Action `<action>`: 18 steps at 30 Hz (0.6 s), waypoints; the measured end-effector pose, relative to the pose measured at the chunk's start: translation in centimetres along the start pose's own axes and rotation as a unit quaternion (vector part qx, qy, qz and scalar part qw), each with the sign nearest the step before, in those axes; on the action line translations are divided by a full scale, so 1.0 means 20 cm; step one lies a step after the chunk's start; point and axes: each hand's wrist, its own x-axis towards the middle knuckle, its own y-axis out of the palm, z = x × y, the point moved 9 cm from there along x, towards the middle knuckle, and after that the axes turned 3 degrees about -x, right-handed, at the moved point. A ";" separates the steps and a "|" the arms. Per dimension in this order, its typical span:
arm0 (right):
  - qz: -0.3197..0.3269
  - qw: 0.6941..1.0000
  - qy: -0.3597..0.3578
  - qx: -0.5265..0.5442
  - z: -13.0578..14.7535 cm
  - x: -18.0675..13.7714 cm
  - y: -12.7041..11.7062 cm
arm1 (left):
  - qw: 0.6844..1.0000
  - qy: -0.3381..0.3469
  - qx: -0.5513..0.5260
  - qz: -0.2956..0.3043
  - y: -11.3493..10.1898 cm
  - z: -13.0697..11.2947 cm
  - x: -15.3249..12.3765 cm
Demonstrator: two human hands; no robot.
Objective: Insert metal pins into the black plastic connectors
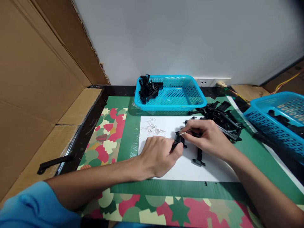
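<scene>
My left hand is closed around a small black plastic part above the white sheet. In my right hand the fingers pinch a thin metal-tipped tool. The tool's tip meets the upper end of the part; its exact kind is mostly hidden by the fingers. Tiny thin wire pieces, perhaps small springs, lie scattered on the sheet beyond my left hand. Another black part lies below my right hand.
A blue basket at the back holds black parts in its left end. A heap of black parts lies beyond my right hand. At the right stands a second blue basket. Cardboard walls the left side.
</scene>
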 end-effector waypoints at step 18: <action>0.043 0.995 -0.029 -0.087 -0.04 -0.01 0.00 | 0.970 0.077 0.229 -0.011 0.05 -0.04 0.02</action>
